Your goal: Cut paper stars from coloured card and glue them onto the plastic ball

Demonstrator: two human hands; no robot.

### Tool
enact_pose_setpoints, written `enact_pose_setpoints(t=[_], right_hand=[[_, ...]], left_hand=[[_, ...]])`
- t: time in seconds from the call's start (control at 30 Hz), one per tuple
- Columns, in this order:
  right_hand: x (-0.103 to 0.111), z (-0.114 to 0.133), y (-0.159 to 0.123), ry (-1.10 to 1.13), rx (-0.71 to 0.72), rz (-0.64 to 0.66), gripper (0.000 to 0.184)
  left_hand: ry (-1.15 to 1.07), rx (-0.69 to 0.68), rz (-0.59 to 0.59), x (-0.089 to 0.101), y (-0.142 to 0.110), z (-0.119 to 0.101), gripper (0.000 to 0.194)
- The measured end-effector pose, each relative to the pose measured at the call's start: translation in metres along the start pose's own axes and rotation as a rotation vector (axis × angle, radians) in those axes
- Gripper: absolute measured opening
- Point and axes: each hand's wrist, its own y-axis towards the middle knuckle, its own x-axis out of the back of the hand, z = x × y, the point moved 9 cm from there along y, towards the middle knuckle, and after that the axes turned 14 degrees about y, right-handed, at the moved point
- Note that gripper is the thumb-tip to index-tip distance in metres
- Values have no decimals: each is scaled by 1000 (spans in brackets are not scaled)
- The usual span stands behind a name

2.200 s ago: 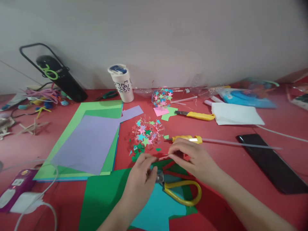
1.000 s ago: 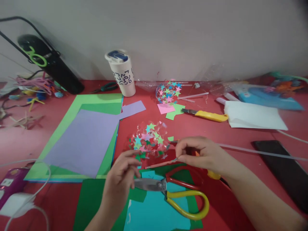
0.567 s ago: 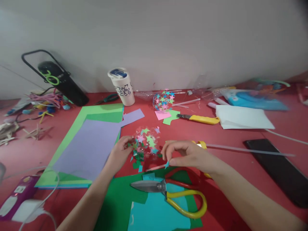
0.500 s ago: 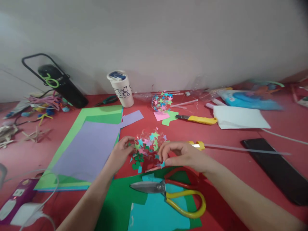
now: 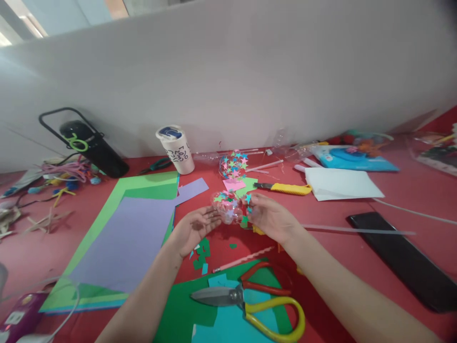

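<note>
I've got the clear ball (image 5: 227,209) dotted with paper stars between my 2 hands, a little in front of the other starry ball (image 5: 233,165), which sits farther back on the red desk (image 5: 328,212). My left hand (image 5: 193,231) is half curled, its fingertips against the ball's left side; my right hand (image 5: 269,216) holds the opposite side, with a small blue star (image 5: 248,198) at its fingertips. I can't tell whether the underside of the ball touches the desk. Nearer me, a pink twisted stick (image 5: 243,259) lies aslant, with green scraps (image 5: 203,247) to its left. Below it, my scissors (image 5: 233,296) rest over the green sheet (image 5: 178,314) and the turquoise paper (image 5: 228,324), their red and yellow handles to the right. The yellow cutter (image 5: 291,189) lies beyond my right hand, its far end near the white paper (image 5: 342,184). A pale rod (image 5: 328,228) runs from behind my right wrist across the black phone (image 5: 400,259). Off to the left, a purple sheet (image 5: 124,243) tops the green stack, and the white tumbler (image 5: 176,152) stands behind it, near the wall.
</note>
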Motion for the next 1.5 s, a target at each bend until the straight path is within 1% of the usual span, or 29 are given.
enact_pose_setpoints(t=[0.07,0.17,0.2,0.23,0.3,0.37,0.43,0.47,0.57,0.63,0.67,0.8,0.87,0.97,1.03,1.1,1.2,1.27,1.37,1.43,1.5], right_hand=[[2,7,0,48,-4,-25,15],[1,21,-5,101,-11,-43,9],[-1,26,-8,114,-12,-42,8],[-4,31,-11,126,-11,-38,7],[-10,41,-17,145,-2,-27,7],[-17,49,-22,159,11,-18,7],[-23,55,-28,170,26,-12,7],[-25,58,-31,175,35,-10,7],[-33,65,-40,186,59,1,8],[-39,70,-46,187,76,14,11],[-42,74,-49,176,94,17,12],[-53,91,-59,105,222,15,8],[-58,102,-65,43,321,31,6],[-69,116,-80,-174,499,66,6],[-78,119,-91,-341,574,77,9],[-87,115,-97,-473,563,123,11],[-98,98,-98,-557,420,239,9],[-97,88,-95,-555,313,262,9],[-87,81,-90,-522,199,227,10],[-85,81,-89,-528,181,226,9],[-90,86,-92,-605,245,267,8]], left_hand=[[-39,9,55,-9,-2,-5,37],[-84,17,135,-23,-9,-17,49],[-68,8,140,-27,-12,-21,47],[-10,-11,116,-29,-14,-24,42],[197,-91,13,-32,-17,-34,37],[373,-205,-109,-37,-20,-45,42],[467,-296,-195,-47,-22,-53,44],[472,-336,-218,-52,-23,-56,42],[433,-382,-191,-70,-24,-60,32],[404,-399,-183,-78,-26,-63,28],[385,-415,-199,-79,-29,-66,29],[274,-495,-285,-79,-42,-79,33],[235,-547,-321,-77,-49,-85,33],[220,-608,-353,-74,-56,-91,31],[229,-619,-371,-71,-57,-91,32],[258,-625,-401,-68,-57,-91,34],[338,-630,-407,-67,-54,-90,38],[380,-629,-397,-66,-51,-88,38],[434,-629,-402,-63,-49,-82,39],[470,-645,-407,-61,-49,-80,42],[491,-677,-420,-60,-52,-79,43]])
